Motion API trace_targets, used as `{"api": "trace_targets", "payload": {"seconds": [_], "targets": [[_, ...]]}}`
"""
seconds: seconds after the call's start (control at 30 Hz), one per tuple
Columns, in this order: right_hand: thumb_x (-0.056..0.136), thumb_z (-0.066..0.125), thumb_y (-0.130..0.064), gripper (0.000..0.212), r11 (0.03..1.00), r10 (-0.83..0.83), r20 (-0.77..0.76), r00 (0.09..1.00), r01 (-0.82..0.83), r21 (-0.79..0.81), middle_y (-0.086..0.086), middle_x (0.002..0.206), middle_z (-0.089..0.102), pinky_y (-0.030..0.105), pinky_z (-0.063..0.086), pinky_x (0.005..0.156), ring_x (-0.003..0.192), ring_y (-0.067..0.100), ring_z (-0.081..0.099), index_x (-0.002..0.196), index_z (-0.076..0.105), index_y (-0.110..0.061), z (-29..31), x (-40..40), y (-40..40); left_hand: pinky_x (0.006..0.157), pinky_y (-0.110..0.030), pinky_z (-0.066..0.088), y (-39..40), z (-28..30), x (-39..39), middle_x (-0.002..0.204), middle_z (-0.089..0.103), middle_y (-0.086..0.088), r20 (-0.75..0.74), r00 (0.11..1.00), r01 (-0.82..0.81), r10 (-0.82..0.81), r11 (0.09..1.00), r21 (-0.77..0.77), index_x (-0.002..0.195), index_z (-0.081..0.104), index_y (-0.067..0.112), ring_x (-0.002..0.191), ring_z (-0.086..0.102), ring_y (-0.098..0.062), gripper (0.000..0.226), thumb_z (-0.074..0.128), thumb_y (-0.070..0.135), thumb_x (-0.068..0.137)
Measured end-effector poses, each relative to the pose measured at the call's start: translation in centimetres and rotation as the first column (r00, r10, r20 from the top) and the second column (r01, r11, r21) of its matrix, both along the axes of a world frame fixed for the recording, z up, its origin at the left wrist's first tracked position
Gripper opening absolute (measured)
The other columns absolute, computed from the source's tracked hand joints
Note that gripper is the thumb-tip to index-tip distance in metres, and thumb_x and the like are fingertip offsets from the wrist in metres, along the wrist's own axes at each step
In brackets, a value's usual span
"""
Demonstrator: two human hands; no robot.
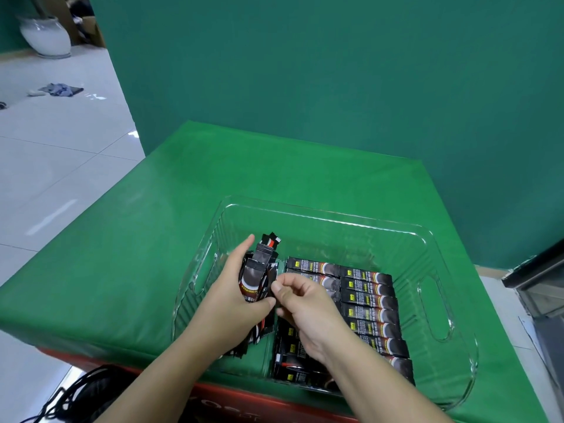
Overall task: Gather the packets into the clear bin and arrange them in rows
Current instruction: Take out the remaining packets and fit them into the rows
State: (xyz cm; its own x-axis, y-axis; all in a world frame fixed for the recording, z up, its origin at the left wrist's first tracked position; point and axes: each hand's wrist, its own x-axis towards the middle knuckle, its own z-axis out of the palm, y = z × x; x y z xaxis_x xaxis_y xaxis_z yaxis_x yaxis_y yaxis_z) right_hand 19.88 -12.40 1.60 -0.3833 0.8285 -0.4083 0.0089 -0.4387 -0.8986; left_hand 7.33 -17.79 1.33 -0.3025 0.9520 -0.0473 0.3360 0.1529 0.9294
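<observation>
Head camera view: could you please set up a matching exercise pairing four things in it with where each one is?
Things:
1. bunch of loose black packets
2. rows of black stick packets
3. white ceramic vase
4. clear plastic bin

Places:
A. on the white tiled floor, far left
B. on the green-covered table
C. gripped in the left hand
D. lying flat on the bin's bottom, right of the hands

The right hand pinches at the bunch's edge.

Pairs: 1-C, 2-D, 3-A, 4-B
</observation>
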Motion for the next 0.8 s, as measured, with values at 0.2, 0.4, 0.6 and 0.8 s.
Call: {"api": "trace_targets", "payload": {"seconds": [0.2, 0.4, 0.6, 0.8], "targets": [[0.088, 0.059, 0.003, 0.016, 0.998, -0.06, -0.019, 0.998, 0.06, 0.031, -0.001, 0.062, 0.06, 0.013, 0.051, 0.057, 0.051, 0.002, 0.058, 0.077, 0.064, -0.006, 0.4, -0.2, -0.3, 0.078, -0.008, 0.042, -0.1, 0.9, 0.1, 0.131, 0.049, 0.023, -0.017, 1.0, 0.002, -0.002, 1.0, 0.008, 0.138, 0.023, 0.056, 0.103, 0.055, 0.008, 0.095, 0.079, 0.015, 0.072], [0.091, 0.05, 0.005, 0.025, 0.999, 0.025, -0.106, 0.994, -0.021, 0.038, 0.006, 0.078, 0.073, 0.02, 0.056, 0.075, 0.072, 0.01, 0.068, 0.084, 0.07, -0.007, 1.2, 0.0, -0.7, 0.07, 0.002, 0.037, -0.7, 2.2, -0.1, 0.099, 0.055, 0.044, -0.073, 0.995, -0.067, 0.072, 0.996, 0.066, 0.13, 0.03, 0.053, 0.09, 0.055, 0.02, 0.086, 0.072, 0.001, 0.076], [0.094, 0.045, 0.001, 0.026, 0.995, 0.029, -0.095, 0.995, -0.02, 0.095, 0.006, 0.085, 0.074, 0.021, 0.055, 0.075, 0.081, 0.013, 0.067, 0.087, 0.069, -0.007, 2.2, 0.2, 0.1, 0.067, -0.012, 0.047, -0.7, 3.6, -0.9, 0.096, 0.063, 0.03, -0.057, 0.99, -0.12, 0.127, 0.985, 0.121, 0.126, 0.035, 0.057, 0.075, 0.063, -0.01, 0.085, 0.068, -0.003, 0.075], [0.094, 0.05, -0.002, 0.015, 0.988, 0.105, 0.142, 0.984, -0.119, 0.101, 0.007, 0.09, 0.068, 0.025, 0.056, 0.078, 0.081, 0.015, 0.065, 0.093, 0.063, -0.009, 1.4, 0.9, 0.5, 0.067, -0.008, 0.044, -1.2, 7.3, -2.6, 0.096, 0.063, 0.023, 0.035, 0.975, -0.221, 0.218, 0.957, 0.186, 0.129, 0.039, 0.047, 0.077, 0.062, 0.009, 0.078, 0.07, -0.002, 0.078]]}}
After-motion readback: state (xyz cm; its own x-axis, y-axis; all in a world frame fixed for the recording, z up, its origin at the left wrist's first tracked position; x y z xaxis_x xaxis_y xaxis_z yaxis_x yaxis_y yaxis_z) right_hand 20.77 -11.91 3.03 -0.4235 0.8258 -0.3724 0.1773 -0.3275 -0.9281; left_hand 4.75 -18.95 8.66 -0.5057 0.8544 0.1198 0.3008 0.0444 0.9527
